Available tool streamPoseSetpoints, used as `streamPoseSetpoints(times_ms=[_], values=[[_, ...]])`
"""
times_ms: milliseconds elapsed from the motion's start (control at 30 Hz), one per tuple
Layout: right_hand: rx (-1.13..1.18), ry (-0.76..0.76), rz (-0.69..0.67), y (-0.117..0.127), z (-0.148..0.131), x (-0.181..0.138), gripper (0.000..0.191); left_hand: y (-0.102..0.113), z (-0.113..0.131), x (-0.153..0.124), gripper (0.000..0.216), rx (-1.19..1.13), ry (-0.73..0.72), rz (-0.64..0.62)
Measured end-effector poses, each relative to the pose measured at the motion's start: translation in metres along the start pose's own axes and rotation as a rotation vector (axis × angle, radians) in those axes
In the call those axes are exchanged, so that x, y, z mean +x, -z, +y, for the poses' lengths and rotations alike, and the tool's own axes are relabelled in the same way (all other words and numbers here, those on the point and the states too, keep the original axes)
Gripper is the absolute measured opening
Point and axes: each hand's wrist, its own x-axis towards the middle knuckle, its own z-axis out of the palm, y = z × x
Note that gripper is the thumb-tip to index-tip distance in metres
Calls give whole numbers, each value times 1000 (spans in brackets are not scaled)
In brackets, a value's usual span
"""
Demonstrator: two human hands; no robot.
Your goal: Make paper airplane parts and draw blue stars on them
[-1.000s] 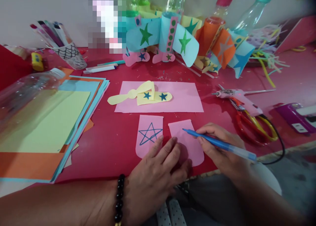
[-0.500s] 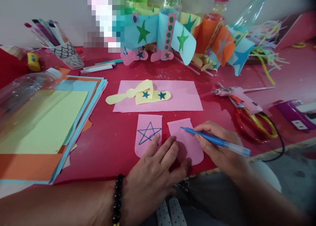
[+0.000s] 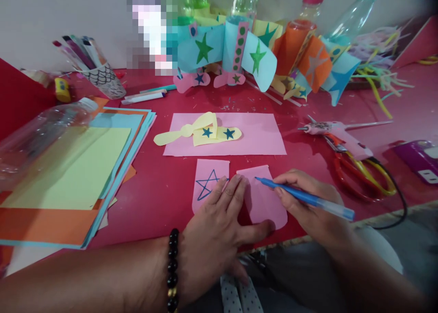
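My right hand [image 3: 304,199] grips a blue marker [image 3: 301,195], its tip at the upper part of a plain pink paper piece [image 3: 262,199] with a rounded lower end. Flat across the edges of two pink pieces lies my left hand [image 3: 226,217], fingers stretched out, one finger on the plain piece's lower part. The left pink piece [image 3: 210,164] bears a blue outlined star [image 3: 206,186], partly covered by my fingers. Above them, yellow paper cutouts [image 3: 219,134] with two dark stars rest on a pink sheet [image 3: 263,137].
Stacked coloured paper [image 3: 68,167] and a clear bottle [image 3: 37,135] lie left. Behind stand a cup of markers [image 3: 106,80] and paper-decorated bottles [image 3: 236,44]. A glue gun [image 3: 342,137], scissors [image 3: 359,180] and a purple device [image 3: 419,160] sit right, near the table edge.
My left hand's fingers have shifted, now covering more of the star, with one finger spread apart toward the plain piece's lower edge. The marker stays at the same spot. The view has turned slightly left.
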Motion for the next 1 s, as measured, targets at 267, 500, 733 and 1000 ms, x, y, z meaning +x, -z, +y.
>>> streamPoseSetpoints(times_ms=[267,500,733,1000], values=[[23,-2,5,-1,0,0,6,-3,1,0,101,57,1,8],[44,25,-1,-1,0,0,4,0,1,1,98,50,0,-10],[43,20,-3,0,-1,-1,4,1,1,1,98,54,2,-32],[18,14,44,1,-1,-2,6,-1,2,0,99,72,6,-18]])
